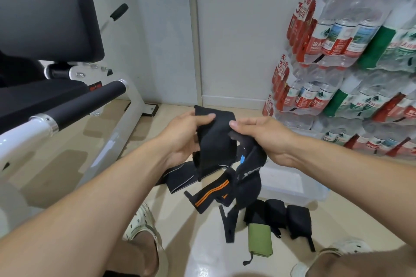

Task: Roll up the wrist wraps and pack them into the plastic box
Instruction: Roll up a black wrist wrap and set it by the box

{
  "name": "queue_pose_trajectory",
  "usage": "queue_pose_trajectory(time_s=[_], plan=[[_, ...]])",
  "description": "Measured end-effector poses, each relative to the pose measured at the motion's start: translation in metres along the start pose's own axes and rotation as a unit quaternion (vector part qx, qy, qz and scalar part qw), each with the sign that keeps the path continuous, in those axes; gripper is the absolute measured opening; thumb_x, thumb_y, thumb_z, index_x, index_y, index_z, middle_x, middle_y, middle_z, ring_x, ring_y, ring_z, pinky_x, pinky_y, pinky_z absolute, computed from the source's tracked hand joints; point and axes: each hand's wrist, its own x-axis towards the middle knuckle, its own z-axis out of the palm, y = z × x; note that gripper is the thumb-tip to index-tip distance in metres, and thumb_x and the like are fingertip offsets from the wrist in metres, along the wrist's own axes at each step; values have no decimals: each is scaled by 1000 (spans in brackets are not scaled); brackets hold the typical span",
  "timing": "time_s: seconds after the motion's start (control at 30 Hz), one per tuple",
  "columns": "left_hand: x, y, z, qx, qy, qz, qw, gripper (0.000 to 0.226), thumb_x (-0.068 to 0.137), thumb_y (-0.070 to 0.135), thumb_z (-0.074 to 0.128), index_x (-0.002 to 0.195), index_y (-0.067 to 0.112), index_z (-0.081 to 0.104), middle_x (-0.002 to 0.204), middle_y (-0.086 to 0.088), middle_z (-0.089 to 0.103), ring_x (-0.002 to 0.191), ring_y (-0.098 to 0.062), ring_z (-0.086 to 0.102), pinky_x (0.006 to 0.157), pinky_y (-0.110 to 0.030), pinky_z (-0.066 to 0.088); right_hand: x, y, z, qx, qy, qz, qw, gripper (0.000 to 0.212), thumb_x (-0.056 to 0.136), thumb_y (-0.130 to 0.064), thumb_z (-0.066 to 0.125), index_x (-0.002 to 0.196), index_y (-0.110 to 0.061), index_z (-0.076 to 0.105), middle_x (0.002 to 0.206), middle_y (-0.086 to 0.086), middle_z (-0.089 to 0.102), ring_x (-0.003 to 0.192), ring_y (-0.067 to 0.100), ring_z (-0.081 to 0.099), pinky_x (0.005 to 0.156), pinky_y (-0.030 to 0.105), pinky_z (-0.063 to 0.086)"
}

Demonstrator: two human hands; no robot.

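A black wrist wrap (213, 141) hangs folded between both hands above the floor. My left hand (184, 137) pinches its upper left edge with thumb on top. My right hand (263, 135) pinches its right end, and the tail drops down from it. Below lie loose wraps: one black with orange stripes (209, 193) and another black one (180, 177). Rolled black wraps (276, 213) and a green rolled wrap (260, 240) rest on the floor beside the clear plastic box (292, 189), which stands under my right wrist.
A white-framed gym bench with black pads (56, 105) fills the left side. Stacked shrink-wrapped packs of water bottles (337, 51) stand at the right against the wall. My two feet in light clogs (141, 222) are at the bottom on the beige floor.
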Motion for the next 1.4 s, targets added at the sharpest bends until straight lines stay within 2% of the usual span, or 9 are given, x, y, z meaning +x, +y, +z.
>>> queue_pose_trajectory(time_s=[0.3,0.43,0.57,0.67,0.83,1.03,1.17,1.3,1.4], plan=[[5,-4,6,-29,73,44,996,87,94,-13,57,161,29,20,102,-9,71,78,-17,73,58,-31,61,3,-6,-7,-15,7,-21,1000,32,93,-29,72,124,-21,73,113,-1,78,111,18,72,87,31,57],[3,-1,8,-88,91,47,991,85,97,-15,50,161,31,16,110,-11,65,86,-22,71,60,-31,62,-6,-1,1,0,-65,24,998,42,99,-17,65,141,-20,59,120,3,76,110,19,73,83,28,59],[2,1,10,-129,104,49,985,82,97,-15,48,160,29,21,136,-18,56,94,-24,69,64,-32,63,-13,8,11,6,-78,34,996,25,100,-13,62,124,-10,69,114,10,77,98,20,75,83,28,62],[2,2,11,-137,113,51,983,79,97,-14,49,160,26,23,136,-18,57,94,-24,68,62,-31,62,-12,10,14,-2,-41,26,999,15,97,-16,68,107,-8,74,105,11,79,91,22,75,90,36,59],[1,2,11,-160,107,44,980,75,98,-14,47,159,23,24,123,-18,62,82,-22,70,64,-35,63,-11,5,14,4,1,10,1000,13,94,-19,72,101,-9,76,95,8,79,77,15,75,66,25,60],[3,6,8,-168,118,38,978,73,97,-15,47,158,18,26,128,-19,60,90,-24,69,62,-37,64,-8,5,10,-27,-1,-2,1000,24,89,-22,77,109,-8,77,101,6,80,97,22,77,85,31,61],[2,10,2,-186,84,-13,979,21,99,-1,52,119,0,60,109,-17,67,87,-24,69,62,-34,62,-12,0,7,-96,-39,-19,994,17,92,-21,74,104,-9,79,99,8,80,91,20,76,82,28,61],[8,9,-11,-173,80,-75,979,33,97,12,59,125,-6,60,114,-19,69,101,-31,70,85,-38,61,-19,-7,5,-145,-106,-31,983,14,95,-18,70,102,-10,79,101,11,79,94,22,75,90,29,60],[6,6,-7,-152,100,-69,981,31,99,-2,51,129,-9,57,114,-21,67,92,-29,68,78,-37,60,-22,-6,5,-132,-108,-36,985,11,94,-13,70,100,-8,79,97,10,80,87,18,75,75,22,59]])
